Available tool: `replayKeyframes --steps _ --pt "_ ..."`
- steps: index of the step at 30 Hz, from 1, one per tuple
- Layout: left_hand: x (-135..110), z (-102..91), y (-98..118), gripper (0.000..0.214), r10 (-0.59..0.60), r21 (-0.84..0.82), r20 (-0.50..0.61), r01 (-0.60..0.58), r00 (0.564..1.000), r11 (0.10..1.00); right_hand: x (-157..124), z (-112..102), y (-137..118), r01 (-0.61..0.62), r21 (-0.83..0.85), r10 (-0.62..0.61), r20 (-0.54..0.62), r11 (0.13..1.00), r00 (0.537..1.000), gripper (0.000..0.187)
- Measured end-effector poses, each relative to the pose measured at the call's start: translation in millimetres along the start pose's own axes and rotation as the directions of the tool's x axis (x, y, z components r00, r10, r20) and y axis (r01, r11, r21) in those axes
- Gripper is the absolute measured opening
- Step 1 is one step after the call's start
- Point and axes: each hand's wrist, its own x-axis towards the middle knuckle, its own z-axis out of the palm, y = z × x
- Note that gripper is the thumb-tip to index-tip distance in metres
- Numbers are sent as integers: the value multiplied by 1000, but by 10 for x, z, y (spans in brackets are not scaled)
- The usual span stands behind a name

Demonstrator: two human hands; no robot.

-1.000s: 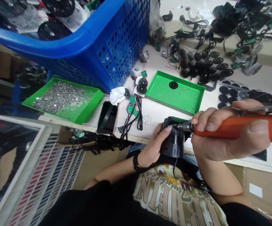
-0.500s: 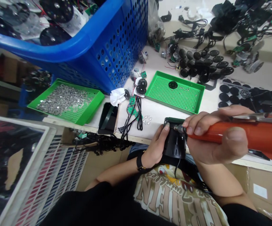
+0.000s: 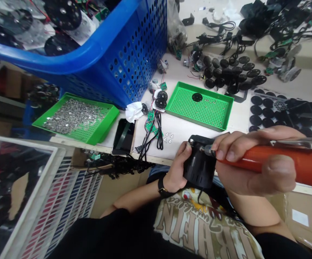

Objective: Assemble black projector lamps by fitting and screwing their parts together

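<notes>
My left hand is wrapped round a black cylindrical housing at the table's near edge, over my lap. A black cord hangs from the housing's underside. My right hand grips an orange electric screwdriver lying nearly level. Its metal tip touches the top rim of the housing, close to my left thumb.
A green mesh tray holding one black disc lies just beyond the hands. Another green tray of small metal parts, a dark phone, green circuit boards with black cables and a big blue basket are at left. Several black discs lie at the back.
The housing has tilted upright a little in my left hand, and the green part at its top rim no longer shows. The screwdriver tip stays on the rim.
</notes>
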Motion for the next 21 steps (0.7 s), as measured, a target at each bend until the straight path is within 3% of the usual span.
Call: replayKeyframes --steps 7,13,17,19,21 --pt "-20 48 66 48 -73 20 83 72 994 997 -12 1 -21 10 -29 -11 -28 1000 1000 21" --pt "-16 42 50 49 73 175 18 -75 997 982 5 -66 -45 -20 5 20 9 1000 1000 20" --pt "12 -47 87 61 26 166 25 -30 999 986 45 -201 -226 -131 -25 131 29 991 991 25" --pt "18 -141 141 63 -38 202 35 30 999 979 96 -278 -328 -178 -19 177 -32 984 984 27" --pt "13 -255 218 60 -44 302 86 16 995 953 169 -328 -391 -296 50 300 -144 954 943 26"
